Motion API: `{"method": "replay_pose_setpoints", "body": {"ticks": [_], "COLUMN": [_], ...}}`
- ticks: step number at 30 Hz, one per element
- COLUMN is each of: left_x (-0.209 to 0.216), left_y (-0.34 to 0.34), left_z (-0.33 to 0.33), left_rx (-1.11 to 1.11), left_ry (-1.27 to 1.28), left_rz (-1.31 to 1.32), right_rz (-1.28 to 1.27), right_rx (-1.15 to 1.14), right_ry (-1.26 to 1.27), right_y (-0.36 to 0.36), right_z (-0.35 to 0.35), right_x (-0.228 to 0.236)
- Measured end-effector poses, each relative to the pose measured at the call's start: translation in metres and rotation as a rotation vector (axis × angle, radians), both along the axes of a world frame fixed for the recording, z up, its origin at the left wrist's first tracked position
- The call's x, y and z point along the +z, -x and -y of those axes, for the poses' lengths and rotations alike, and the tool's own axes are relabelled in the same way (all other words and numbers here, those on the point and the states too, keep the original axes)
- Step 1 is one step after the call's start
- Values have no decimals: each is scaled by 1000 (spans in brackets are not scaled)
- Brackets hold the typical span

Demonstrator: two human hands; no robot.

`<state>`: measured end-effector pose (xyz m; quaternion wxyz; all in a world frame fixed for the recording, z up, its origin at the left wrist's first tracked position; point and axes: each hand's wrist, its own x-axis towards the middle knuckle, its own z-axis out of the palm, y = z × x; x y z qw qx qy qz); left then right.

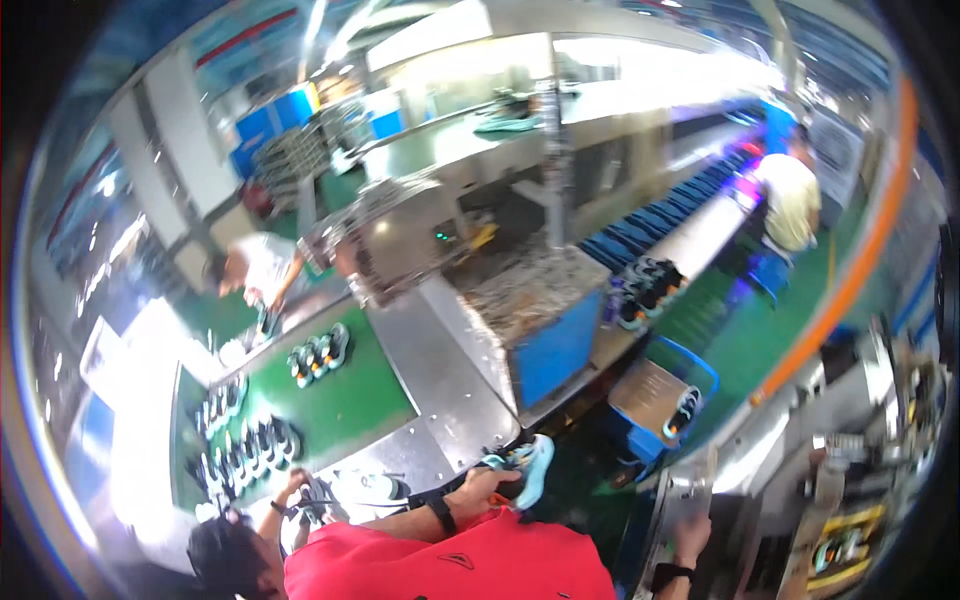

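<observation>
At the lower right my left hand (690,538), with a black band on its wrist, is raised against a grey metal machine part (690,480). Blur hides how its fingers are bent and whether anything is in them. A smeared skin-toned patch at the lower edge, further right, may be my right hand (797,574); its fingers do not show. Near it lies a light-coloured shoe (838,552) in a yellow-edged holder. To my left a co-worker in a red shirt (450,560) grips a pale blue shoe (535,470) in one hand; their other hand is by a white shoe (368,487).
A green-topped table (350,410) carries rows of shoes. A blue cart (645,405) holds one shoe. Dark shoes (648,290) line a conveyor beyond. Two more people work farther off, and an orange pipe (850,300) curves along the right.
</observation>
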<state>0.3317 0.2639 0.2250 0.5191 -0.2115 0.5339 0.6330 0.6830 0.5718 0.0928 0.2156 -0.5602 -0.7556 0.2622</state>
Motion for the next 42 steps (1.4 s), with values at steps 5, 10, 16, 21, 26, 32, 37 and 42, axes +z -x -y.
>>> {"method": "replay_pose_setpoints", "body": {"ticks": [5,10,16,21,26,32,37,42], "left_x": [-64,-145,-176,-227,-189,-193,-227,-279], "left_y": [92,211,301,356,356,352,348,333], "left_z": [78,164,272,309,299,297,300,327], "left_rx": [395,604,862,544,634,745,868,847], "left_ry": [248,364,606,1091,1203,1221,1050,867], "left_rz": [-239,-415,-651,-793,-648,-712,-802,-866], "right_rz": [-340,-233,-101,44,207,113,-123,39], "right_rx": [390,833,1233,1336,1317,1472,1358,1272], "right_ry": [-72,-540,-543,-576,-497,-596,-846,-755], "right_y": [156,371,675,898,1059,1171,1139,1092], "right_z": [-38,-1,78,115,185,203,244,242], "right_x": [216,427,546,566,545,517,485,514]}}
